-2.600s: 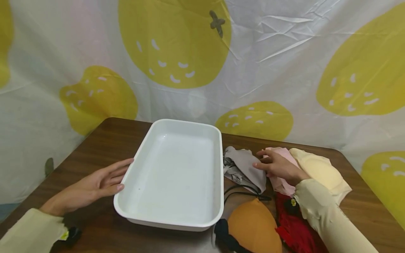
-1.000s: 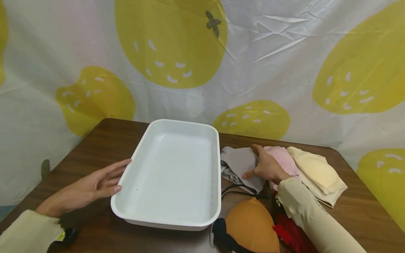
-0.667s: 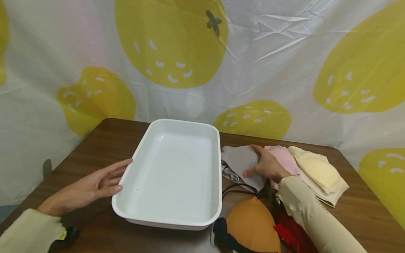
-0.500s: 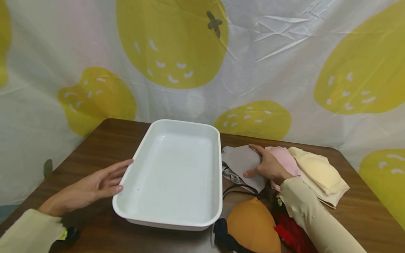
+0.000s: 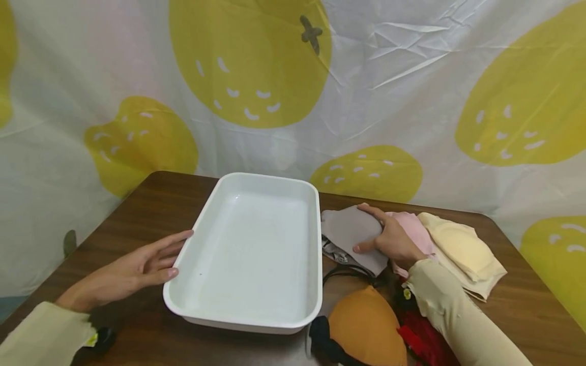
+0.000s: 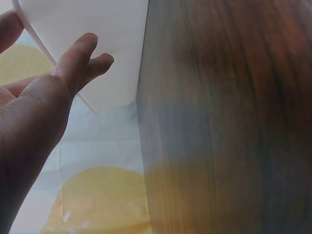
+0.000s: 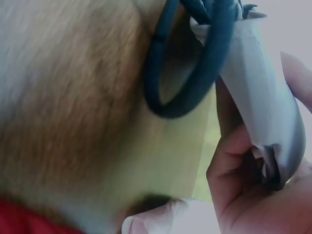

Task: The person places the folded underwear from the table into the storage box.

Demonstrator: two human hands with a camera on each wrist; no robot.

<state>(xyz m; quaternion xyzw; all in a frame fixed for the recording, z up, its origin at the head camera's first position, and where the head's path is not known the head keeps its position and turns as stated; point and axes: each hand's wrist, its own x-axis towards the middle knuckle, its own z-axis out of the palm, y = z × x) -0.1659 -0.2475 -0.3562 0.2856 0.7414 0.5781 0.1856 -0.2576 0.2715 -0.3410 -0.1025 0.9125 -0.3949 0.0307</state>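
On the left, my left hand [image 5: 123, 272] touches the outer left side of a white rectangular tray [image 5: 187, 312], its fingers straight. The left wrist view shows those fingers extended against the tray's wall [image 6: 114, 48]. To the right of the tray, my right hand [image 5: 393, 239] grips a folded grey bra [image 5: 350, 229]. In the right wrist view, fingers curl beneath the grey bra [image 7: 263, 92] with the thumb on its other side. Right beside that hand lies a pink garment [image 5: 414, 231], partly hidden by it.
An orange bra [image 5: 363, 325] with black straps lies at the tray's near right corner. Next to it is a red garment [image 5: 426, 335], partly under the right sleeve. A cream bra [image 5: 464, 249] lies far right on the brown table [image 5: 133, 218]. A lemon-print cloth [image 5: 284, 147] hangs behind.
My right hand came down from above the grey and pink garments, took hold of the grey bra and now lifts its near right side slightly. The left hand stays at the tray.
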